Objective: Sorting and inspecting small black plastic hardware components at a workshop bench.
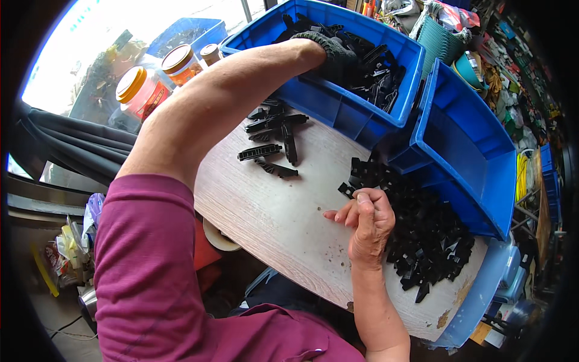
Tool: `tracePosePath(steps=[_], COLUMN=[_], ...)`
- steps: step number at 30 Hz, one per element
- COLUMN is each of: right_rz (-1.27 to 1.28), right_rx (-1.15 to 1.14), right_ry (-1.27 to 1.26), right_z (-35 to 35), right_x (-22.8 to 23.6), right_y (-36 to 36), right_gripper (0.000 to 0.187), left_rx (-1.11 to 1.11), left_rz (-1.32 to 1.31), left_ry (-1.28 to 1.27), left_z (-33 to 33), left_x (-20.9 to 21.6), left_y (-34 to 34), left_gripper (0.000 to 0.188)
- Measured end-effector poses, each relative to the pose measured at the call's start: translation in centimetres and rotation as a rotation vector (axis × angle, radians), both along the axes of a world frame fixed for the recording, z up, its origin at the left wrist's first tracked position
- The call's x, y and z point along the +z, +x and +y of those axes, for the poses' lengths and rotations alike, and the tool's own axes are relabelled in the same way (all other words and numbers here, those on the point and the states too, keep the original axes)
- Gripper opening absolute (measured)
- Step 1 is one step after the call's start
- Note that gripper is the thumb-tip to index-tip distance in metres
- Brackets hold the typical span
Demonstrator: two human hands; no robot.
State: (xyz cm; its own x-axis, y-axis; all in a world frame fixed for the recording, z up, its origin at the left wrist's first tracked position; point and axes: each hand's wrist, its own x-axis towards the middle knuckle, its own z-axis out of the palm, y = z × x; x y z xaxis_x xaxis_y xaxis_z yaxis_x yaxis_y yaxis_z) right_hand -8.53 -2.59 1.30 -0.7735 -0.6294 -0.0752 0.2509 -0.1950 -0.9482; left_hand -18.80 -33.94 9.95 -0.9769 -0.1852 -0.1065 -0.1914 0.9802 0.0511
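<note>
My left hand (339, 60), in a dark glove, reaches into a big blue bin (338, 108) at the far side of the table. Long black plastic parts (377, 75) fill the bin around it, and its fingers are hidden. Nearer, my bare right hand (369, 226) is closed in a pinch over the table. A small black plastic piece (346, 190) sticks out at its thumb and forefinger. Beside and beyond that hand spreads a pile of small black pieces (431, 235). Several long black parts (265, 151) lie on the pale tabletop (283, 223) below my left forearm.
An open blue bin (464, 145) stands tilted at the right, beyond the pile. Lidded jars (139, 90) and a smaller blue tub (190, 36) stand at the back left. A teal basket (434, 39) and heaped clutter sit behind the bins at the right.
</note>
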Motion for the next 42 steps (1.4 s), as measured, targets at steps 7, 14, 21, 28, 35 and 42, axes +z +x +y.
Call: tracePosePath(steps=[7, 14, 21, 28, 35, 42], right_rz=[0.013, -0.003, 0.013, 0.045, 0.069, 0.096], right_rx=[-0.022, 0.01, 0.008, -0.018, 0.025, -0.054], right_ry=[-0.015, -0.03, -0.038, -0.004, -0.005, 0.013], right_z=[0.8, -0.3, 0.1, 0.4, -0.7, 0.6], right_x=[-0.4, -0.3, -0.4, -0.2, -0.1, -0.2], right_y=[-0.7, 0.4, 0.1, -0.1, 0.7, -0.2], right_gripper=[0.016, 0.017, 0.016, 0.017, 0.018, 0.019], left_rx=[-0.018, 0.093, 0.027, -0.004, 0.249, 0.092], left_rz=[-0.284, -0.022, -0.172, -0.076, -0.186, -0.144], left_ry=[-0.207, 0.046, -0.036, -0.113, -0.049, 0.03], left_z=[5.9, -1.3, 5.1, -1.4, -9.9, 2.9], left_x=[5.3, -0.2, 5.8, -2.5, -7.3, 2.5], left_y=[1.3, 1.4, 3.2, -1.6, -2.8, 1.5], left_gripper=[0.042, 0.05, 0.045, 0.038, 0.039, 0.051])
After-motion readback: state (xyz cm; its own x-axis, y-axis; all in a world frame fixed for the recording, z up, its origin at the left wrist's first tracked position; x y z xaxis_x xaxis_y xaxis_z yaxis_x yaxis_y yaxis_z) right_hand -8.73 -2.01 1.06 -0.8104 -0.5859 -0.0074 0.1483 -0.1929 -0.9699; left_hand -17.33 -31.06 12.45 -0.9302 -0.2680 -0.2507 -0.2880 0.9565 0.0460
